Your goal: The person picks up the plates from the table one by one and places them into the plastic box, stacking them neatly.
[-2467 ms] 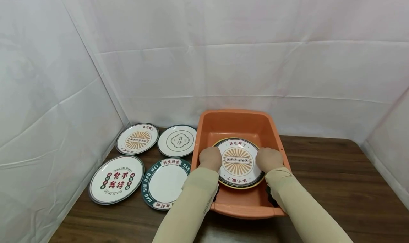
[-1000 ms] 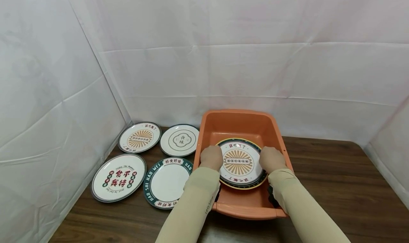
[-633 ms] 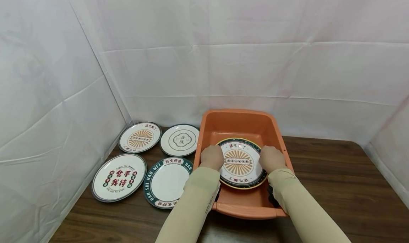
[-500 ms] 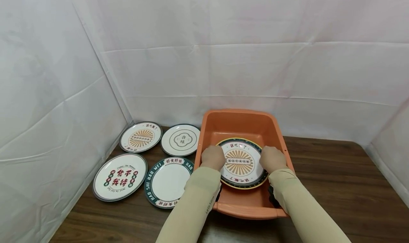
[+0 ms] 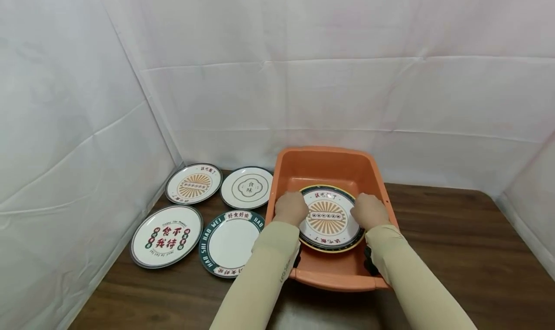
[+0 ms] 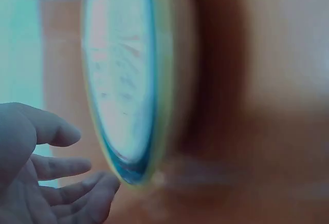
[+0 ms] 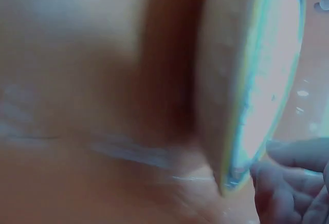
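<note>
In the head view a white plate (image 5: 327, 217) with an orange sunburst and red characters tops a stack in an orange plastic basin (image 5: 336, 284). Below it shows a dark-banded rim edged in yellow (image 5: 330, 251). At the stack's left side is my left hand (image 5: 291, 208). In the left wrist view its loosely bent fingers (image 6: 103, 185) touch the yellow-edged rim, the thumb apart. On the opposite side my right hand (image 5: 370, 210) pinches the rim; in the right wrist view its thumb and fingers (image 7: 288, 183) meet at the plate's edge. How many plates are stacked is hidden.
Left of the basin lie a second sunburst plate (image 5: 193, 183), a plate with a framed emblem (image 5: 247, 188), a red-lettered plate (image 5: 166, 237) and a green-rimmed plate (image 5: 231, 243). The dark wooden table (image 5: 451, 233) meets white cloth walls (image 5: 329, 94).
Compared with 2.5 seconds ago, more of the dark-banded rim shows around the top plate. Both hands stay beside the stack. The whole head view has shifted slightly.
</note>
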`<state>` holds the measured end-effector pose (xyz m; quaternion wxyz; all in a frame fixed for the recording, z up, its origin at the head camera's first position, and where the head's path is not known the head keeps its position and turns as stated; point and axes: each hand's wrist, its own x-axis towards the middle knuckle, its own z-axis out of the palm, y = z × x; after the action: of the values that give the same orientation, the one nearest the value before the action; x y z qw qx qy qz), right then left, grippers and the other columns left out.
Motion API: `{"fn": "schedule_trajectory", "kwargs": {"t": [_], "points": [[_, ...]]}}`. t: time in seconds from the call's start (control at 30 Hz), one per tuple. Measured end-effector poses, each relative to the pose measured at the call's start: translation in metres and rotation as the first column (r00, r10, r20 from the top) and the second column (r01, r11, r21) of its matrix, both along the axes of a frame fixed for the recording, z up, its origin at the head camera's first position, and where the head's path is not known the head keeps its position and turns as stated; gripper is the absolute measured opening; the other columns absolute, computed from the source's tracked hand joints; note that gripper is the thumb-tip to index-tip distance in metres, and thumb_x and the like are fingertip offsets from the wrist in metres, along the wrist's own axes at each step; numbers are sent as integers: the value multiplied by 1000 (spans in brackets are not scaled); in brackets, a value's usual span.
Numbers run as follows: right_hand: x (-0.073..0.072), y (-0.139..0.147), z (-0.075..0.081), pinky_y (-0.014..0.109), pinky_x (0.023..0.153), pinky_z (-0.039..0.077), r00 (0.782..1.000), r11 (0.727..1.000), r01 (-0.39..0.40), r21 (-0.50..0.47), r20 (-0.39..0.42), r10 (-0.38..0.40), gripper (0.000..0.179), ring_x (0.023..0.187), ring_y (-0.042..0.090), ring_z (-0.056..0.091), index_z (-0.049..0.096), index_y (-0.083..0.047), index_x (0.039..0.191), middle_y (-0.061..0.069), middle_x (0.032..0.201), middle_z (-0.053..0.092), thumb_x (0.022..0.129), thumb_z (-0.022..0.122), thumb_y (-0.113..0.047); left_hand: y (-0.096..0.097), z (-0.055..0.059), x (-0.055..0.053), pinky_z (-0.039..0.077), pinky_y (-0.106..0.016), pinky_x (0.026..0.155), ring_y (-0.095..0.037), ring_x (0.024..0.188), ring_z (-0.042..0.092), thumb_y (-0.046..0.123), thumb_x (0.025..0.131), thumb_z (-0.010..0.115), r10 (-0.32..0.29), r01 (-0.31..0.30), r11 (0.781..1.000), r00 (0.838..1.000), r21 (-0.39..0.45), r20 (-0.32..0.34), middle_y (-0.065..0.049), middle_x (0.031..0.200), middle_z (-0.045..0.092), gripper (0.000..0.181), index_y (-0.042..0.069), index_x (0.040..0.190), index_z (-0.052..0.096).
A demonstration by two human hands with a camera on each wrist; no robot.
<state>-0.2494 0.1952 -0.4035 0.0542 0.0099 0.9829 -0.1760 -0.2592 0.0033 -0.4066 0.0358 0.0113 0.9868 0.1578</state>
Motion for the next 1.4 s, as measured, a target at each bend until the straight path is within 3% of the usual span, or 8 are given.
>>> {"fn": "schedule_trajectory", "kwargs": {"t": [0.1, 0.2, 0.33, 0.47, 0.7, 1.0, 1.2, 1.4], "points": [[0, 1, 7, 28, 46, 42, 1000, 993, -28, -112, 0, 28, 19, 51, 19, 55, 63, 4, 94, 11, 68, 59, 91, 53, -12, -10, 10, -3, 49, -39, 77, -27, 91, 56, 21, 92, 50, -27, 33, 997, 996, 75, -81, -15, 101, 57, 26, 2, 106, 64], [5, 6, 28, 29, 49, 46, 998, 974, -56, -218, -16, 54, 30, 55, 19, 58, 58, 5, 113, 16, 85, 63, 92, 53, -16, -32, 40, 4, 43, -43, 90, -31, 110, 50, 26, 94, 48, -27, 57, 977, 988, 204, -150, -18, 120, 51, 41, 4, 127, 52], [27, 26, 68, 32, 56, 50, 996, 953, -85, -291, -40, 76, 42, 62, 19, 60, 52, 3, 123, 19, 99, 61, 94, 54, -27, -81, 86, 26, 41, -44, 91, -30, 113, 49, 32, 94, 49, 24, 50, 934, 979, 353, -201, -15, 127, 49, 48, 9, 136, 45], [60, 55, 89, 32, 58, 50, 994, 951, -104, -293, -51, 94, 61, 65, 17, 61, 49, 1, 127, 12, 90, 64, 92, 50, -48, -137, 99, 53, 40, -47, 92, -32, 112, 50, 31, 95, 46, 80, 1, 931, 975, 364, -206, -17, 126, 51, 47, 8, 137, 43], [100, 96, 74, 31, 56, 49, 1000, 945, -6, -328, 3, 8, 71, 64, 16, 61, 47, 1, 130, 3, 80, 64, 90, 46, -57, -203, 51, 89, 37, -52, 91, -38, 111, 49, 31, 97, 41, 242, -207, 884, 970, 420, -31, -24, 122, 51, 46, 0, 131, 44], [114, 97, 25, 29, 53, 46, 998, 882, 25, -471, -45, -53, 58, 63, 19, 54, 49, -3, 130, 7, 79, 57, 92, 51, -46, -222, -26, 119, 48, -37, 64, -24, 73, 60, 27, 97, 38, 372, -438, 752, 899, 493, 231, -18, 87, 60, 44, -10, 116, 49], [119, 87, 0, 28, 51, 38, 991, 875, -61, -481, -136, -6, 42, 62, 13, 45, 55, -5, 125, 4, 81, 51, 92, 57, -31, -221, -52, 125, 50, -31, 53, -15, 54, 58, 30, 99, 36, 413, -504, 661, 863, 556, 291, -13, 71, 58, 45, -11, 106, 51], [122, 81, -5, 27, 48, 36, 994, 856, -66, -513, -112, 9, 37, 56, 11, 40, 59, -3, 119, 2, 73, 44, 89, 63, -24, -216, -64, 116, 49, -29, 47, -15, 46, 58, 35, 99, 36, 425, -482, 608, 869, 630, 255, -8, 61, 59, 51, -12, 115, 51]]}}
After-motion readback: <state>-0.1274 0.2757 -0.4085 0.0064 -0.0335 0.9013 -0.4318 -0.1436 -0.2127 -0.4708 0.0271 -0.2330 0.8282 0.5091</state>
